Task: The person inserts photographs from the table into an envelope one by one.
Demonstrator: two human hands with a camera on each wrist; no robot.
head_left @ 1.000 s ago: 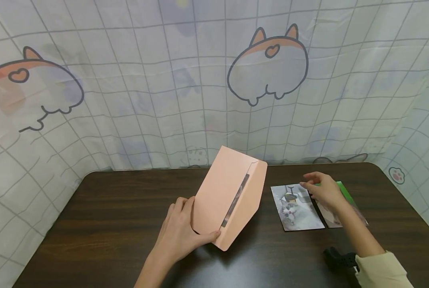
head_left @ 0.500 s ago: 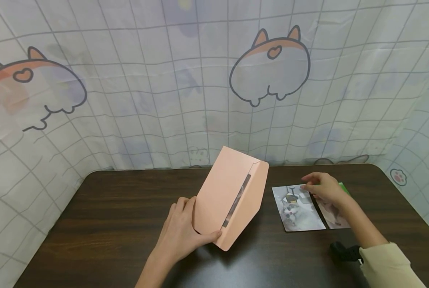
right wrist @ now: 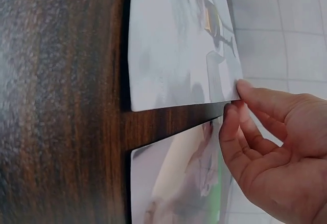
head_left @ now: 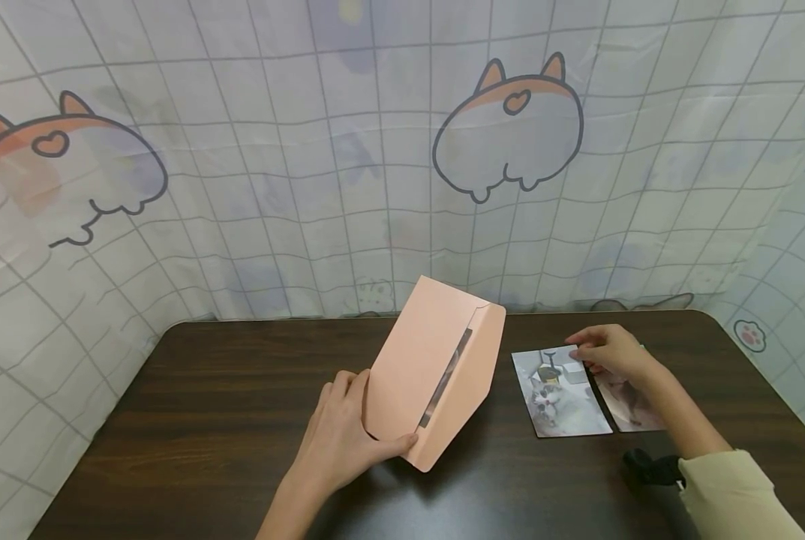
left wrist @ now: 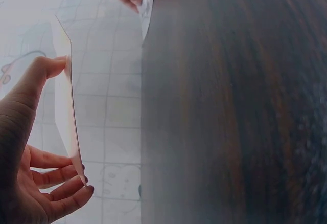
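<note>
A peach envelope is held tilted above the table by my left hand, thumb on the near face and fingers behind. Through a slit beside its flap shows a dark strip; what it belongs to is unclear. My right hand pinches the far right corner of a pale picture card with a cat on it. In the right wrist view the thumb lies on that corner, a finger at the edge below. A second picture card, pinkish with some green, lies beside it, partly under the right hand.
Both cards lie on a dark wood-grain table. Behind it hangs a white grid-patterned cloth with cartoon animal prints. A black strap is at the right wrist, by the pale sleeve.
My right hand has shifted slightly, its fingertips coming onto the pale card's corner. The left hand and the envelope stay nearly still. The whole head view has drifted slightly.
</note>
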